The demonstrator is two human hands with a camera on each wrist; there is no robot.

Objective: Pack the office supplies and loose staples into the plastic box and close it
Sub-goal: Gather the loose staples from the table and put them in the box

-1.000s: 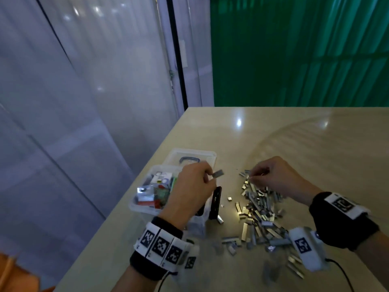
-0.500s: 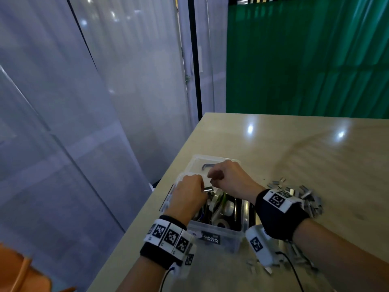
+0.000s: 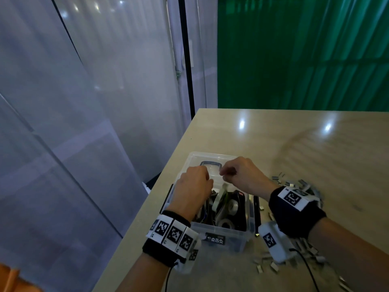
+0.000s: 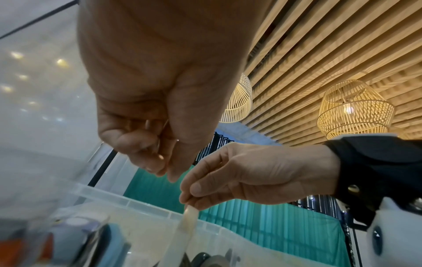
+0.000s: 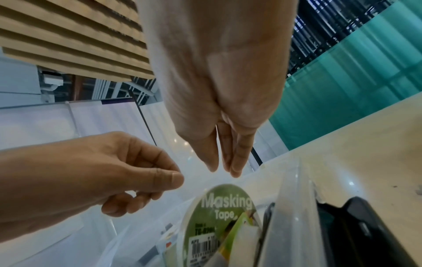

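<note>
The clear plastic box stands open near the table's left edge. It holds a masking tape roll on edge, a clear tape roll and other supplies. Both hands hover over it. My left hand has curled fingers with the thumb on the index finger, and nothing shows in it. My right hand points down just above the masking tape, fingertips pressed together. No staple shows between them. Loose staples lie on the table right of the box.
The box's clear lid lies flat behind it, and black latches hang at its sides. More staples are scattered at the front right. The table edge runs close along the box's left side, beside glass panels.
My right hand left the staple pile and came over the box. My left hand, which pinched a staple strip a second ago, moved in over the box, and the strip is out of sight.
</note>
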